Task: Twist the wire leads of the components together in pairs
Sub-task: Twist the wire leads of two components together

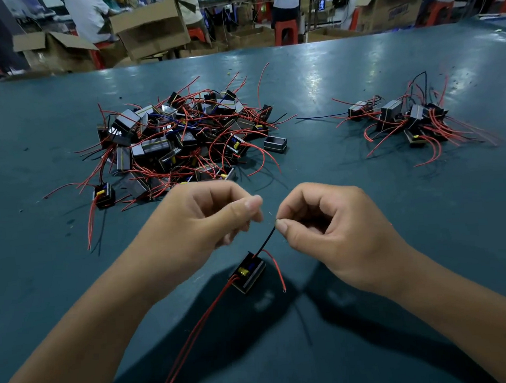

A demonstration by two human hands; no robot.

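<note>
No writing can be read on any part; a cardboard box [394, 11] at the far right carries blue print that is too blurred to make out.

Both forearms reach in from the bottom edge and meet over the middle of the teal table [356, 66]. The right hand [331, 234] has its fingers curled, with thumb and forefinger pinching the tip of a black lead [266, 240]. That lead runs down to a small black component [249, 273] with a yellow part on top, which sits just below and between the hands; whether it rests on the table or hangs from the lead is unclear. The left hand [206, 220] is also curled, thumb pressed against the forefinger close to the same lead tip; whether it actually holds anything cannot be told. A short red lead [275, 268] curves off the component's right side, and two long red leads [201, 327] trail toward the lower left.

A large pile of components [177, 139] with tangled red wires lies beyond the left hand, near it. A smaller group [407, 119] lies well apart at the far right. Bare table stretches between the two heaps and to the right of the right hand. Beyond the far edge stand red stools [286, 31].
</note>
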